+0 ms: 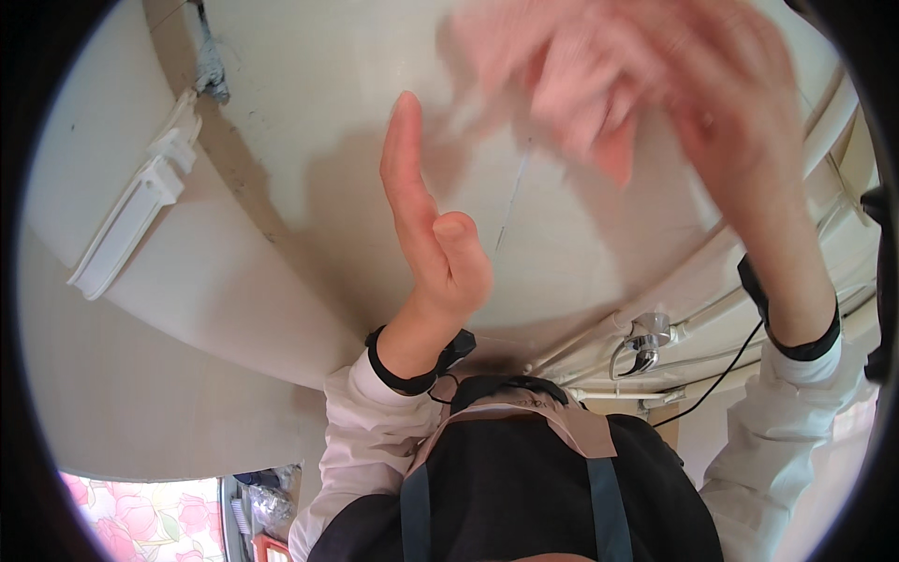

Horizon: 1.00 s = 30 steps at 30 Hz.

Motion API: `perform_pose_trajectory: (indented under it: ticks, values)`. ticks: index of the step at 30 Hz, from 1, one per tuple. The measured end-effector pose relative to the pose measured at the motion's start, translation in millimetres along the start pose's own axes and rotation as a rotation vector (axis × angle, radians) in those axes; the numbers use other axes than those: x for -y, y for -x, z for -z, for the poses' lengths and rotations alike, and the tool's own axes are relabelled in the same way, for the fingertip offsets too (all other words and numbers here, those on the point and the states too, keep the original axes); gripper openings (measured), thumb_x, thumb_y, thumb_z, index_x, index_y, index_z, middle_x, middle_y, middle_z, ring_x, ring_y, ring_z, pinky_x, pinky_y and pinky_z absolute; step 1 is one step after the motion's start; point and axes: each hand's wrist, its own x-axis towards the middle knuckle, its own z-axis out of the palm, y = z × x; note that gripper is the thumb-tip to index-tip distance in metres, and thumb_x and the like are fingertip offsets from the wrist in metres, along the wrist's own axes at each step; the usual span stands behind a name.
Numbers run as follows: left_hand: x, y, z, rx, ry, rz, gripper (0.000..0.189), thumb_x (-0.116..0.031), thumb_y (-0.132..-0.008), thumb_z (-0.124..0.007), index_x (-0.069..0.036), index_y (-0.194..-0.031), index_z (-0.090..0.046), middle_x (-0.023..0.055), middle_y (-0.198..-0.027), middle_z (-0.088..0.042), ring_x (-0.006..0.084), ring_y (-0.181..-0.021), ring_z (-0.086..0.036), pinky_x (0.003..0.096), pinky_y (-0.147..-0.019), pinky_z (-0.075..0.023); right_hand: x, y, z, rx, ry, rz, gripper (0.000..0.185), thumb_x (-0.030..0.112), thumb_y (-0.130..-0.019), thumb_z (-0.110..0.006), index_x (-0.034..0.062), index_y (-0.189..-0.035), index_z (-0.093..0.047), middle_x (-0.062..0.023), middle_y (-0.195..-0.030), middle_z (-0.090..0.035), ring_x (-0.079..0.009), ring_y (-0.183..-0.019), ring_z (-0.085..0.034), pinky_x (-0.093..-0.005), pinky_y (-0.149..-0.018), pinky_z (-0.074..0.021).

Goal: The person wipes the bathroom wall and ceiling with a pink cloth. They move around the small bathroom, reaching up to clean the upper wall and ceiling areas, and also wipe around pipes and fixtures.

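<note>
My right hand (730, 91), blurred, grips a crumpled pink cloth (590, 91) against or just over a pale, smooth panel (351, 91). One corner of the cloth hangs below my fingers. My left hand (435, 225) holds nothing and shows edge-on, its index finger straight and its thumb bent beside it. The other left fingers are mostly hidden behind. Whether that hand touches the panel, I cannot tell. A thin pale streak (514, 193) marks the panel between my hands.
At left, a white plastic fitting (133, 218) lies along a brownish seam (232, 175) with a grey lump (211, 74). White pipes (674, 281) and a chrome mixer tap (646, 344) run at right. A black cable (716, 390) trails near my right wrist. Floral fabric (147, 516) hangs lower left.
</note>
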Motion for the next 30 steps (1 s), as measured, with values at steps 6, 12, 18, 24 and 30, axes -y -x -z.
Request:
perform_pose_trajectory:
  ticks: [6,12,18,24,30]
  values:
    - [-3,1,-16,0.019,0.039,-0.027,0.072,-0.050,-0.099,-0.023,0.010,-0.140,-0.028,0.0229,-0.145,-0.032,0.0345,-0.134,-0.032,0.0424,-0.108,-0.0260,3,41,-14,-0.042,-0.086,0.019,0.048,0.007,-0.063,-0.069,0.0111,-0.111,-0.065,-0.0073,-0.125,-0.058,-0.0274,-0.119,-0.053,-0.0400,-0.095,-0.0403]
    - [-8,10,-24,0.103,0.012,-0.030,0.075,-0.053,-0.098,-0.022,0.009,-0.139,-0.030,0.0238,-0.143,-0.034,0.0354,-0.132,-0.033,0.0430,-0.107,-0.0278,28,107,-5,0.091,0.057,0.085,0.037,0.014,-0.073,-0.066,0.0177,-0.110,-0.068,-0.0054,-0.127,-0.058,-0.0193,-0.122,-0.051,-0.0411,-0.102,-0.0325]
    - [-9,14,-32,0.228,0.004,-0.057,0.074,-0.054,-0.098,-0.020,0.006,-0.140,-0.028,0.0209,-0.145,-0.032,0.0331,-0.135,-0.031,0.0432,-0.110,-0.0247,-11,107,24,0.027,0.395,-0.210,0.041,0.009,-0.070,-0.070,0.0121,-0.112,-0.067,-0.0095,-0.127,-0.055,-0.0284,-0.122,-0.048,-0.0405,-0.101,-0.0328]
    - [-5,22,-37,0.226,0.020,-0.101,0.073,-0.053,-0.098,-0.023,0.008,-0.136,-0.034,0.0241,-0.141,-0.036,0.0355,-0.131,-0.036,0.0434,-0.106,-0.0320,38,157,-14,0.090,0.054,-0.119,0.041,0.011,-0.067,-0.069,0.0173,-0.107,-0.070,-0.0066,-0.122,-0.061,-0.0263,-0.119,-0.051,-0.0392,-0.102,-0.0323]
    - [0,27,-31,0.216,0.014,-0.131,0.074,-0.054,-0.097,-0.026,0.009,-0.134,-0.038,0.0261,-0.138,-0.040,0.0373,-0.128,-0.039,0.0427,-0.103,-0.0348,30,137,-9,0.074,0.049,-0.112,0.039,0.015,-0.068,-0.067,0.0165,-0.106,-0.070,-0.0053,-0.121,-0.061,-0.0256,-0.117,-0.053,-0.0398,-0.103,-0.0318]
